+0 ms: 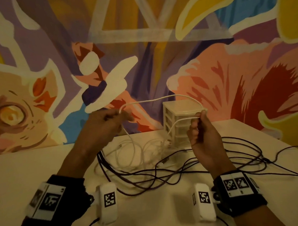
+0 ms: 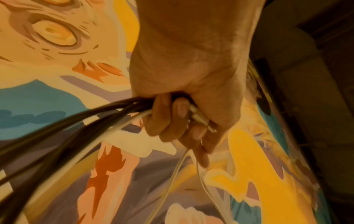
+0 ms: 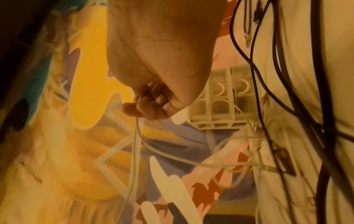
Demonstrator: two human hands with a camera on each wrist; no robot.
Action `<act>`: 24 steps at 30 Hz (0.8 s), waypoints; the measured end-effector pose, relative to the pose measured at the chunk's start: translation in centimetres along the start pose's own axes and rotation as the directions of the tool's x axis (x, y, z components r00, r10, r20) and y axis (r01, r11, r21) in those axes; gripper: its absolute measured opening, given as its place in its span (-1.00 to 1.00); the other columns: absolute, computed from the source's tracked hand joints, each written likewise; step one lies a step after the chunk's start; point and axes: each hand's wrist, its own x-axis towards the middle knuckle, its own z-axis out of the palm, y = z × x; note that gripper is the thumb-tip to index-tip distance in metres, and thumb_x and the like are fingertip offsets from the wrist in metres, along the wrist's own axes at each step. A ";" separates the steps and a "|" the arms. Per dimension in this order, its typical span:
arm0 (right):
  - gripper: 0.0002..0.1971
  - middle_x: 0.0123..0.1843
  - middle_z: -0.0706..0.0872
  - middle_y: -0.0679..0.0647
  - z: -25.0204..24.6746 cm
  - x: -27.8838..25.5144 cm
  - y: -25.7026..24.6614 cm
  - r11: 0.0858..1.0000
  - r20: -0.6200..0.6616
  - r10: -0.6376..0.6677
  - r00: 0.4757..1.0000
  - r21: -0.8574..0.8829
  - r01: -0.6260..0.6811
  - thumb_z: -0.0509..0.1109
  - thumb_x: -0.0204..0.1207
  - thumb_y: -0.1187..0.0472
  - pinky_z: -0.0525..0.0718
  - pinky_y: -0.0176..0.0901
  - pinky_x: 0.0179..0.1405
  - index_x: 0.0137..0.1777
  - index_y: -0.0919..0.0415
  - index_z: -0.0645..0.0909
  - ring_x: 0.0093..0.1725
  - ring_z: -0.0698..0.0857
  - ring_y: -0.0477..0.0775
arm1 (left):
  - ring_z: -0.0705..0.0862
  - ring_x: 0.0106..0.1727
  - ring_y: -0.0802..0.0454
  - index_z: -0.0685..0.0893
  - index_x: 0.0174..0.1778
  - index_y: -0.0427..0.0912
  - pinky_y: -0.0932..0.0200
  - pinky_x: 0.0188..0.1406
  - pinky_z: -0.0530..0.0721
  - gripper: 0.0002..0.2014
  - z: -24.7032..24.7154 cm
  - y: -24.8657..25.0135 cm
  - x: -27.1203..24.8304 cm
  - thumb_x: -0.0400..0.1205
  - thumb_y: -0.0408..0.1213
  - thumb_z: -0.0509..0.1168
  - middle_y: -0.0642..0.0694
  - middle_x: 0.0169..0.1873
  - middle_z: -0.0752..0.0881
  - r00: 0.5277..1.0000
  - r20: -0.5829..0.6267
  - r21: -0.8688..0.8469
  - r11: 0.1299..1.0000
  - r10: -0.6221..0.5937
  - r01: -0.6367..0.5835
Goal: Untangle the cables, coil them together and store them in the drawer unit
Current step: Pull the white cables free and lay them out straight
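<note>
A white cable (image 1: 154, 99) arcs in the air between my two raised hands. My left hand (image 1: 108, 121) grips a bundle of dark cable strands (image 2: 67, 133) together with the white cable (image 2: 124, 122), a white plug end (image 2: 201, 118) sticking out of the fist. My right hand (image 1: 200, 126) pinches the white cable (image 3: 137, 136) between thumb and fingers in front of the drawer unit (image 1: 177, 115). More white cable (image 1: 137, 152) and long dark cable loops (image 1: 180, 171) lie tangled on the table (image 1: 37, 164). The small white drawer unit (image 3: 222, 103) stands at the back, drawers closed.
A painted mural wall (image 1: 42, 66) rises right behind the table. Dark cable loops (image 1: 273, 157) spread toward the right edge of the table. Wrist-worn camera units (image 1: 108, 204) sit near the front edge.
</note>
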 end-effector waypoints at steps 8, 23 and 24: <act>-0.73 -0.11 0.79 0.04 1.3 -0.7 -0.4 0.975 0.201 0.067 0.977 0.193 -0.106 0.19 0.89 0.10 0.60 -0.41 -0.43 0.05 0.15 0.68 -0.33 0.72 -0.16 | 0.76 -0.26 0.34 0.83 0.18 0.42 0.29 -0.10 0.70 -0.66 5.6 -0.5 -1.6 0.54 0.38 0.46 0.43 -0.29 0.78 0.925 0.379 0.250 0.961 0.011 -0.114; -0.75 -0.23 0.62 0.03 0.4 0.0 -1.8 0.986 0.161 -0.024 0.987 -0.161 0.050 0.22 0.88 0.04 0.44 -0.30 -0.44 0.02 0.10 0.63 -0.48 0.46 -0.10 | 0.69 -0.32 0.25 0.73 -0.19 0.04 0.19 -0.19 0.56 -0.62 3.9 -0.2 -0.4 0.62 0.30 0.42 0.13 -0.39 0.73 0.998 0.051 0.245 0.969 0.020 -0.032; -0.76 -0.23 0.64 0.04 0.1 0.3 -2.7 0.963 0.111 -0.107 0.988 -0.237 0.130 0.20 0.89 0.06 0.46 -0.32 -0.47 0.02 0.09 0.61 -0.47 0.49 -0.09 | 0.70 -0.33 0.21 0.73 -0.22 0.04 0.14 -0.17 0.60 -0.59 3.2 0.6 -0.5 0.62 0.32 0.39 0.10 -0.41 0.74 0.999 0.047 0.226 0.974 0.017 -0.027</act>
